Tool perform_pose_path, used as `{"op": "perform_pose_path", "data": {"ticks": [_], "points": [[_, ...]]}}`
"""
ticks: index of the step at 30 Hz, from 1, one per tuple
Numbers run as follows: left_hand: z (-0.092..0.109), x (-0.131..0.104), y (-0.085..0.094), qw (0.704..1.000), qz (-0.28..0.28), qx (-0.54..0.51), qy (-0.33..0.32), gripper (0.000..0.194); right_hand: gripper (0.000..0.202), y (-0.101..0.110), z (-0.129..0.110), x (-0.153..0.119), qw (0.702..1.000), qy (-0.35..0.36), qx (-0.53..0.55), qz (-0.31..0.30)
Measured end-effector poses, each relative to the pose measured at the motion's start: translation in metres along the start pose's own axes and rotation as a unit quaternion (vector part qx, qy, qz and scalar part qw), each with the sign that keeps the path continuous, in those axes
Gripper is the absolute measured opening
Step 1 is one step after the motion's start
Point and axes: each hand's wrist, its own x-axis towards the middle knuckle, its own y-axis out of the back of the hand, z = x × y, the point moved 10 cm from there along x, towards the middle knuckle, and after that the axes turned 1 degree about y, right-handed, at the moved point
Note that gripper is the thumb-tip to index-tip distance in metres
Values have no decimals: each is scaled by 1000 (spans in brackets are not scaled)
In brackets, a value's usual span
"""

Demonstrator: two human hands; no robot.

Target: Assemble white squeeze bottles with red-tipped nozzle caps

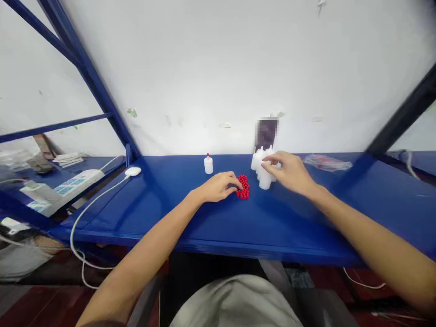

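Observation:
My left hand (pixel 221 186) reaches into a small pile of red caps (pixel 243 193) on the blue table, its fingers bent and pinched together at the pile's left edge; whatever cap lies between the fingertips is mostly hidden. At a cluster of white squeeze bottles (pixel 258 160) with pointed nozzles, my right hand (pixel 286 170) has thumb and fingers curled around the top of the front bottle (pixel 265 182). That hand covers part of the cluster. Off to the left stands one white bottle (pixel 208 165) with a red cap on its tip, upright and apart from both hands.
A dark, partly pixelated object (pixel 266 131) leans against the wall behind the bottles. Flat clear plastic bags (pixel 327 162) lie at the right. On the left are a white charger-like piece (pixel 132 171) with a cable and a power strip (pixel 73 186). Blue frame posts (pixel 91 86) flank the table.

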Motion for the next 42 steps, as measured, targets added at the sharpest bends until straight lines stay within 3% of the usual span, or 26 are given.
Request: {"op": "perform_pose_path", "data": {"ticks": [6, 10, 14, 17, 23, 30, 32, 37, 42], "points": [[-2, -1, 2, 1000, -5, -10, 2, 22, 28, 18, -4, 0, 999, 14, -16, 39], [-4, -3, 2, 1000, -8, -23, 7, 21, 26, 30, 0, -1, 998, -23, -13, 63], [-3, -3, 2, 1000, -8, -23, 5, 20, 30, 18, 3, -4, 994, -50, -96, 11], [-1, -3, 2, 1000, -11, -8, 2, 19, 32, 6, 0, -5, 993, -22, -116, -23], [-11, -5, 6, 999, -14, 22, 20, 15, 24, 5, -12, -8, 996, 38, -74, -12], [-22, -7, 9, 999, 2, -21, 46, 13, 21, 2, -18, -14, 999, 27, 28, -15], [-22, -6, 13, 998, 22, -23, 50, 15, 19, -3, -24, -16, 997, 33, 56, -28], [-12, -8, 36, 989, 145, 36, 6, 24, 14, -18, -42, -24, 983, 48, 156, -80], [-11, -13, 50, 974, 220, 52, -7, 19, 18, -43, -51, -38, 925, 25, 333, -184]]}}
